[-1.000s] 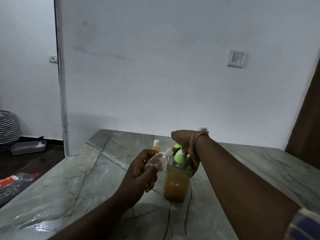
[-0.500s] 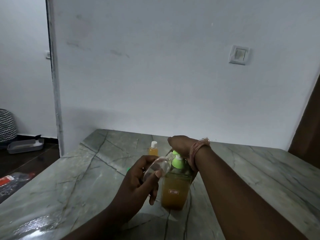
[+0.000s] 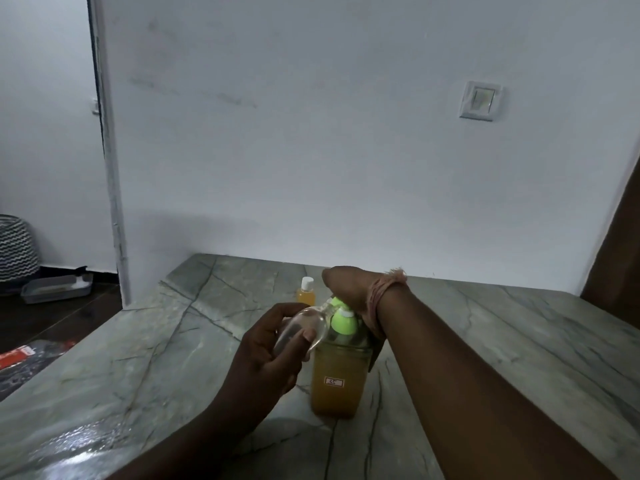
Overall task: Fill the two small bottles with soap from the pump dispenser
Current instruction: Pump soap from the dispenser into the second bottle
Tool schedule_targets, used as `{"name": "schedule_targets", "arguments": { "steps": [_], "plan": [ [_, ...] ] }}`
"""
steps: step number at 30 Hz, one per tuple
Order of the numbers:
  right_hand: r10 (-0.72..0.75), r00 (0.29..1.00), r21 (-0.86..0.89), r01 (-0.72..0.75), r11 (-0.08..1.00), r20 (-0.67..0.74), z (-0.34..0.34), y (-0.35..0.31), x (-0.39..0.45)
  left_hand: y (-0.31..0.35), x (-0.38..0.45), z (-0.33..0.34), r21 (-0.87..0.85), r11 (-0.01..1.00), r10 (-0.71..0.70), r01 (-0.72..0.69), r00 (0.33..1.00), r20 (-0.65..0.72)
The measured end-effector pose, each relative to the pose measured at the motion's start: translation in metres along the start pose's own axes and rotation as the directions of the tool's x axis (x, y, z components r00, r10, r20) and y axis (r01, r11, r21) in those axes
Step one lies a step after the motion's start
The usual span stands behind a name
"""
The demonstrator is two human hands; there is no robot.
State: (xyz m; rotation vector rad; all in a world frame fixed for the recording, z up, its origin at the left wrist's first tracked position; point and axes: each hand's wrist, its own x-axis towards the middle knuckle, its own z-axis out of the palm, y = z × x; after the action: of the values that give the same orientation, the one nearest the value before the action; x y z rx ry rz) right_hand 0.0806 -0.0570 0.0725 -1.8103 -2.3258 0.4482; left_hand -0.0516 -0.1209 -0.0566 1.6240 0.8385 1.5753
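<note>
A: On the stone counter: pump dispenser upright, roughly full of amber soap. Behind it, small capped bottle, amber inside, so judging that one filled and closed.

B: And the second?

A: In the left hand, fingers and thumb curled round a clear bottle, tilted, neck up at the green nozzle. Looks empty or nearly so; can't make out any soap inside.

B: Right side?

A: Right hand on top of the green pump head, pressing down. Fingers hidden behind the wrist, so can't tell whether curled or flat. Thread band at the wrist.

B: Progress?

A: Roughly halfway by my read. One done, second mid-fill at best. Left: several more pumps, then cap on. No loose cap visible anywhere.

B: Spills?

A: Wet sheen at the near left corner of the counter; can't say whether soap or water.
</note>
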Motion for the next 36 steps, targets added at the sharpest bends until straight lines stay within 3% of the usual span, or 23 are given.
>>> {"name": "schedule_targets", "arguments": {
  "steps": [1,5,8,9,11,17,21,23,27,31,34,36],
  "plan": [
    [0.071,0.997,0.054,-0.071,0.996,0.005,0.001,-0.006,-0.001,0.0,0.0,0.0,0.008,1.0,0.006,-0.006,1.0,-0.009],
    [0.039,0.999,0.041,-0.038,0.998,-0.02,0.003,-0.014,-0.009,0.002,0.0,-0.001,0.055,0.998,0.021,-0.018,0.998,-0.056],
    [0.064,0.998,0.172,-0.067,0.983,0.028,-0.001,-0.008,-0.02,0.004,-0.003,0.0,-0.008,1.0,0.007,-0.008,0.997,-0.08],
    [-0.015,1.0,0.103,0.014,0.995,0.015,-0.004,-0.004,-0.025,0.005,-0.003,0.0,-0.046,0.999,-0.001,-0.003,0.997,-0.079],
    [-0.03,0.998,0.057,0.027,0.998,0.051,-0.012,-0.001,-0.021,0.006,-0.002,-0.001,-0.121,0.993,-0.008,0.001,0.998,-0.059],
    [0.012,0.999,-0.107,-0.015,0.994,-0.036,0.003,-0.012,-0.01,0.004,0.0,-0.006,-0.235,0.972,-0.021,0.018,1.0,-0.011],
    [0.092,0.996,0.096,-0.09,0.991,-0.017,0.001,-0.012,-0.02,0.005,-0.002,-0.006,-0.181,0.983,-0.026,0.015,0.998,-0.059],
    [0.059,0.998,0.125,-0.061,0.99,0.024,-0.006,-0.011,-0.022,0.007,-0.004,-0.006,-0.187,0.982,-0.05,0.03,0.994,-0.1],
    [0.016,1.0,-0.059,-0.015,0.998,0.019,-0.005,-0.011,-0.016,0.011,-0.006,-0.005,-0.121,0.993,-0.025,0.016,0.997,-0.072],
    [0.016,0.995,-0.148,-0.03,0.989,-0.097,0.006,-0.012,-0.01,0.011,-0.005,-0.005,-0.107,0.994,-0.029,0.019,0.995,-0.094],
    [0.049,0.998,-0.048,-0.051,0.998,-0.045,0.004,-0.01,-0.013,0.011,-0.007,-0.004,-0.114,0.993,-0.027,0.016,0.995,-0.097],
    [0.091,0.995,0.153,-0.096,0.983,0.043,-0.005,-0.006,-0.014,0.013,-0.008,-0.003,-0.14,0.99,-0.026,0.012,0.994,-0.105]
  ]
}}
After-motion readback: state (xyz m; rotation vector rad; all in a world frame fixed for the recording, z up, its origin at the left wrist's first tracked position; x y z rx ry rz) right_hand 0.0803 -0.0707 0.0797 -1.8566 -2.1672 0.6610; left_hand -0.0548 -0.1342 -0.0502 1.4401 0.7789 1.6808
